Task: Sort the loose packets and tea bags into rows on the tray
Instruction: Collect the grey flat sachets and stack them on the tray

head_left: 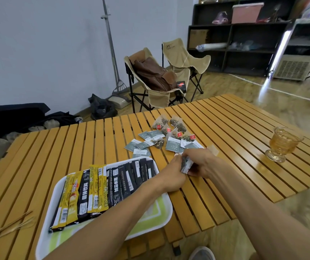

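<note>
1. Yellow slatted wooden table (98, 147) carries a white plastic tray with green pattern (161, 218); long yellow and black stick packets (103, 186) already lie side by side across it, evidently the first sorted row.
2. Flat grey square sachets (141, 145) and pyramid mesh tea bags with red tags (171, 126) lie scattered beyond the tray, unsorted.
3. Both hands meet just right of the tray, probably squaring up a bundle before placing it.
4. Left hand (173, 177): forearm crosses over the tray, fingers closed on the small grey sachets (186, 165).
5. Right hand (201, 162): curled over, pinching the same sachets from the far side.
</note>
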